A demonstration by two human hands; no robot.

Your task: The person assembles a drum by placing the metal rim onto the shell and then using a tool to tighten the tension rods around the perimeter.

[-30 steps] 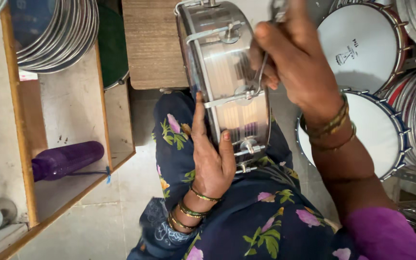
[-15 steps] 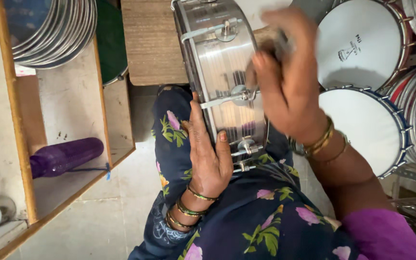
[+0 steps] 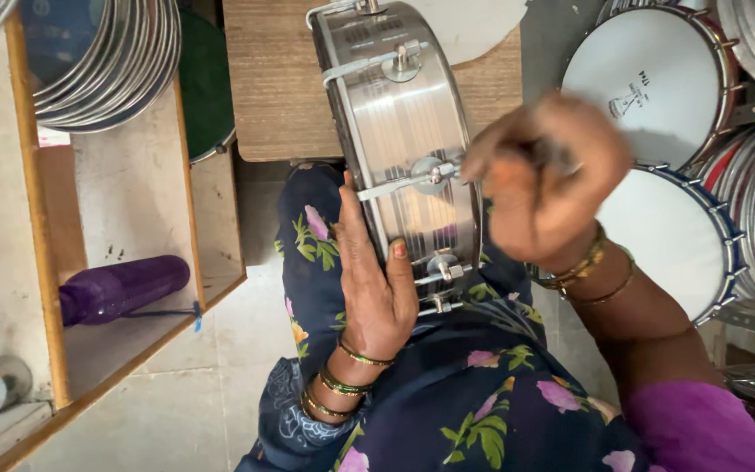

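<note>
Left hand (image 3: 377, 293) at lower centre of the frame, palm flat and fingers spread open against the near side of a shiny silver metal drum shell (image 3: 404, 140), thumb tip resting on the steel wall; green and gold bangles at the wrist. Right hand (image 3: 543, 188) right of centre, blurred, fingers curled closed around a small dark tool that cannot be made out, held just beside a metal tension lug (image 3: 430, 173) on the shell's side. Gold bangles on that wrist too, purple sleeve at lower right corner. The drum shell stands on edge at centre and upper centre of the frame, its lower end resting on the lap of the person, who wears dark blue cloth with a pink and green floral print (image 3: 474, 393); its upper end lies over a brown wooden surface (image 3: 277, 79) at top centre. More lugs and thin rods run across the shell wall. Right side of the frame: finished drums with white skins and blue-trimmed rims (image 3: 648, 70), stacked on a metal rack. Upper left: a stack of silver metal hoops (image 3: 120, 61) leaning in a wooden shelf unit. Left of centre on the shelf's lower board: a purple plastic bottle (image 3: 120, 288) lying on its side. Pale tiled floor below.
</note>
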